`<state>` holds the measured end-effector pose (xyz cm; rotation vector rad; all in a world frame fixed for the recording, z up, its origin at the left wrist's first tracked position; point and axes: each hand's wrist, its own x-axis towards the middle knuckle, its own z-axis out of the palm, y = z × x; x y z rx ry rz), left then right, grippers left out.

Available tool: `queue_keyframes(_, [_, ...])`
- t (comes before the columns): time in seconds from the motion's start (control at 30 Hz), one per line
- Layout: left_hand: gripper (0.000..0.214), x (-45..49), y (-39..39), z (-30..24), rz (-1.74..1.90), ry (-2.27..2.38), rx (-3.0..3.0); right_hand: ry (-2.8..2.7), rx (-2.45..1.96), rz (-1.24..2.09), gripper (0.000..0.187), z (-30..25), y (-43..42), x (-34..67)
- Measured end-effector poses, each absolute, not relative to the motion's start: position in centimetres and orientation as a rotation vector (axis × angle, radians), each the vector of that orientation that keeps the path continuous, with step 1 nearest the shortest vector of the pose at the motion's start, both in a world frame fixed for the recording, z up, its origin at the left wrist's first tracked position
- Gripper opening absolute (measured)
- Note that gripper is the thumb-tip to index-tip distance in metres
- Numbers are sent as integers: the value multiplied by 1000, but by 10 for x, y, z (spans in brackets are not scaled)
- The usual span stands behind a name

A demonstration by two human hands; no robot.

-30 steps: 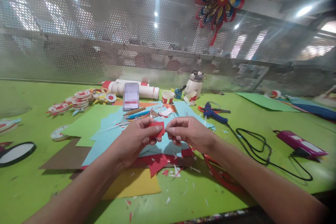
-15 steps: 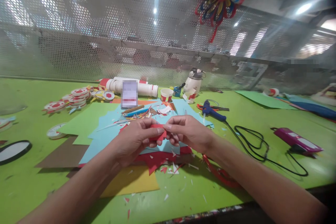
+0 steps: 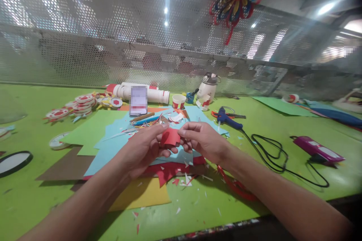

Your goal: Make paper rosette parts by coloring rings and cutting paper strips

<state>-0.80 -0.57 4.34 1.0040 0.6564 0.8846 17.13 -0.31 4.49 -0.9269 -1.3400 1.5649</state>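
Fingers of the left hand and right hand pinch a red paper piece (slightly folded) above coloured sheets on the worktop.

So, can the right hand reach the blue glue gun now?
Probably yes. The blue glue gun lies on the table just beyond the right hand, with nothing between them. But that hand and the left hand both pinch the red paper piece, so it must let go first.

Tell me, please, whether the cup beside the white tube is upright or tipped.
Upright: the cup stands on its base on the green table, open rim facing up.
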Motion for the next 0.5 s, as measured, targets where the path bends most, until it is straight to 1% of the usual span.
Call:
queue_keyframes(0.27, [18, 4, -15, 38, 940, 677, 979, -1337, -918, 1101, 18, 46, -10, 166])
queue_keyframes(0.4, [11, 6, -20, 39, 977, 657, 957, -1340, -930, 966, 19, 49, -21, 157])
queue_keyframes(0.5, [11, 7, -22, 42, 1001, 622, 925, -1373, -922, 879, 18, 52, -30, 151])
